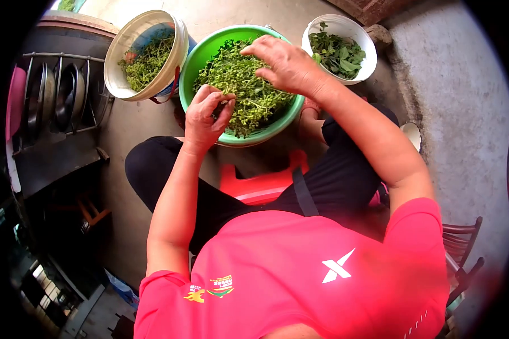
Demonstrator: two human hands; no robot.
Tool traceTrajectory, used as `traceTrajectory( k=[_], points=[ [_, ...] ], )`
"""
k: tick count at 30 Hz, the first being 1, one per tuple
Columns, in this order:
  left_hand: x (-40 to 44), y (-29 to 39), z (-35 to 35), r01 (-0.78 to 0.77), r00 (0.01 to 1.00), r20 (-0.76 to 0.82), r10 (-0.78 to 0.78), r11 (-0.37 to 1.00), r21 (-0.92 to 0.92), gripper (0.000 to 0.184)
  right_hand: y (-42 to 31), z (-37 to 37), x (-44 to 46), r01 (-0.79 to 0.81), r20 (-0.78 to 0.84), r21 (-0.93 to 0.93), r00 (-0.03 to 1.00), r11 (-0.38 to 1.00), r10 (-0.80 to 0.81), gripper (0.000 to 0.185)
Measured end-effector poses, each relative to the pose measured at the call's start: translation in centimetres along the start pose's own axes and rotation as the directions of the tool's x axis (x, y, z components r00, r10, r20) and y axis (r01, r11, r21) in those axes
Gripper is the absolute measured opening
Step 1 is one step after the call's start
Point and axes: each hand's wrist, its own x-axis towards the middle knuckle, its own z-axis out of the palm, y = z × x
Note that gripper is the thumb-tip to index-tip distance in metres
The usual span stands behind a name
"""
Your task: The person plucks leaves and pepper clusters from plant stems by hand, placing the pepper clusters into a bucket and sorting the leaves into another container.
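A green basin [185, 85] in front of me is heaped with sprigs of small green berries [243, 93]. My left hand [208, 116] is at the near left rim, thumb and fingers pinched together on a berry sprig [227, 99]; the fingers partly hide it. Over the far right part of the heap, my right hand [288, 65] has its thumb and fingers apart, with nothing visible between them.
Left of the basin stands a pale bucket [112, 65] with more berry sprigs. A white bucket [369, 62] on the right holds loose green leaves [339, 56]. A red stool [254, 189] is between my legs. Pans stand in a metal rack [68, 55] at far left.
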Motion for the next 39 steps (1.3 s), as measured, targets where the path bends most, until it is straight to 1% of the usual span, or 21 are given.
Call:
traceTrajectory(
  k=[2,3,6,7,8,9,10,14,16,17,20,22,23,24,26,27,28,30,33,36,39],
  points=[
    [0.1,0.8,-0.7,-0.081,0.996,-0.024,0.081,0.996,0.021,0.017,-0.5,1.7,-0.2,0.041,0.079,-0.161,0.996,0.986,-0.029,0.056],
    [0.0,1.1,-1.1,-0.082,0.996,-0.033,0.082,0.997,0.013,0.019,0.8,3.4,-0.1,0.026,0.165,-0.153,0.986,0.988,-0.001,0.063],
    [-0.1,1.3,-2.0,-0.149,0.985,-0.067,0.157,0.983,0.11,0.021,1.4,2.7,1.3,-0.03,0.307,-0.117,0.95,0.993,0.065,0.035],
    [0.0,1.2,-2.2,-0.161,0.984,-0.058,0.169,0.98,0.114,0.021,1.0,2.1,1.7,-0.066,0.268,-0.12,0.959,0.991,0.096,0.021],
    [0.0,1.1,-2.4,-0.121,0.984,-0.118,0.133,0.987,0.109,0.019,1.2,2.1,2.0,-0.069,0.259,-0.118,0.961,0.991,0.098,0.021],
    [-0.1,0.8,-2.5,-0.077,0.98,-0.176,0.094,0.992,0.101,0.018,1.4,2.0,2.3,-0.099,0.216,-0.01,0.971,0.995,0.099,0.019],
    [-0.3,0.0,-2.5,-0.04,0.975,-0.216,0.042,0.999,0.013,0.015,1.6,2.0,2.6,-0.122,0.173,0.099,0.979,0.988,0.104,0.017],
    [-0.2,-1.6,-3.1,0.098,0.944,-0.287,-0.16,0.971,-0.219,0.008,2.6,0.6,3.3,-0.224,0.109,0.234,0.973,0.946,0.203,0.014],
    [-0.3,-2.1,-3.1,0.164,0.931,-0.242,-0.274,0.904,-0.394,0.005,3.0,0.1,3.4,-0.262,0.165,0.218,0.959,0.94,0.228,0.015],
    [-0.3,-2.1,-3.0,0.165,0.931,-0.241,-0.275,0.904,-0.394,0.005,3.3,0.3,3.3,-0.268,0.14,0.214,0.96,0.939,0.242,0.016],
    [0.0,-2.4,-2.8,0.173,0.888,-0.225,-0.4,0.747,-0.642,0.007,4.1,0.9,3.3,-0.291,0.147,0.229,0.954,0.929,0.262,0.028],
    [-0.2,-2.6,-2.9,0.176,0.867,-0.193,-0.46,0.643,-0.745,0.011,3.0,0.7,3.5,-0.472,0.303,0.3,0.871,0.829,0.386,0.047],
    [-0.3,-2.5,-3.0,0.189,0.853,-0.186,-0.487,0.622,-0.76,0.011,2.5,0.2,3.1,-0.662,0.507,0.338,0.727,0.669,0.463,0.067],
    [-0.2,-2.2,-3.1,0.191,0.854,-0.184,-0.487,0.622,-0.759,0.011,2.3,0.4,3.0,-0.722,0.619,0.371,0.661,0.585,0.423,0.076],
    [0.1,-1.7,-3.1,0.181,0.797,-0.205,-0.568,0.548,-0.817,0.011,1.2,0.8,2.2,-0.771,0.673,0.47,0.628,0.43,0.392,0.077],
    [0.3,-2.1,-2.9,0.117,0.808,-0.236,-0.54,0.539,-0.834,0.012,1.4,1.5,2.0,-0.771,0.683,0.523,0.634,0.363,0.362,0.08],
    [0.3,-2.4,-3.1,0.116,0.809,-0.237,-0.539,0.54,-0.833,0.012,1.2,2.1,1.8,-0.766,0.659,0.573,0.642,0.291,0.392,0.071],
    [0.3,-2.5,-3.4,0.089,0.815,-0.236,-0.53,0.516,-0.852,0.013,1.4,2.7,2.0,-0.713,0.643,0.68,0.692,0.173,0.327,0.056],
    [0.6,-2.4,-3.9,0.066,0.82,-0.284,-0.497,0.574,-0.816,0.011,1.2,1.4,2.1,-0.627,0.56,0.762,0.762,0.159,0.324,0.041],
    [0.9,-1.7,-4.4,0.066,0.839,-0.303,-0.452,0.637,-0.768,0.007,2.6,1.3,2.5,-0.586,0.508,0.78,0.797,0.218,0.327,0.036],
    [1.3,-1.5,-4.5,0.079,0.922,-0.341,-0.184,0.95,-0.301,0.003,3.1,1.1,2.4,-0.617,0.511,0.758,0.764,0.214,0.393,0.031]
  ],
)
